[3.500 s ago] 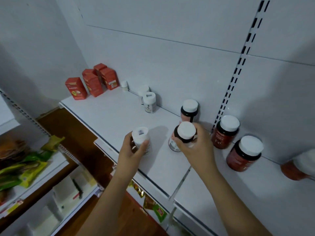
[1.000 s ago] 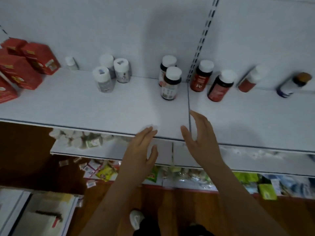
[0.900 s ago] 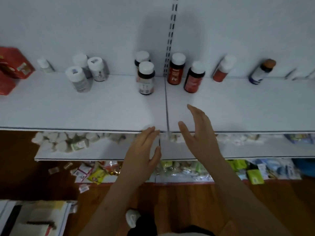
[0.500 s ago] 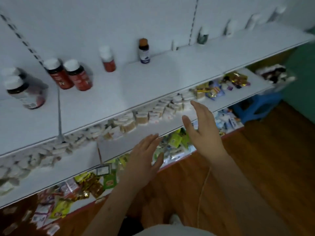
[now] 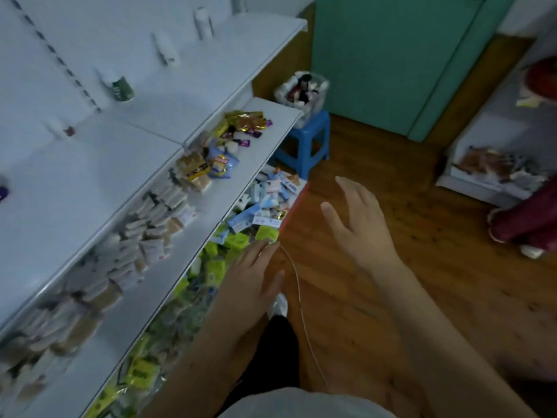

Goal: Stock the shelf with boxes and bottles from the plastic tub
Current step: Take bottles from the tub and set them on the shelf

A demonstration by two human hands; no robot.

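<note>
Blue stool (image 5: 304,146) carries what looks like the plastic tub (image 5: 303,92), well beyond both empty, spread hands (image 5: 358,224).

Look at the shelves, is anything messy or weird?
Yes. On the bottom shelf, small blue and white packets lie jumbled in a loose heap, not in rows. A thin white cord dangles between the open, empty left hand and right hand.
</note>
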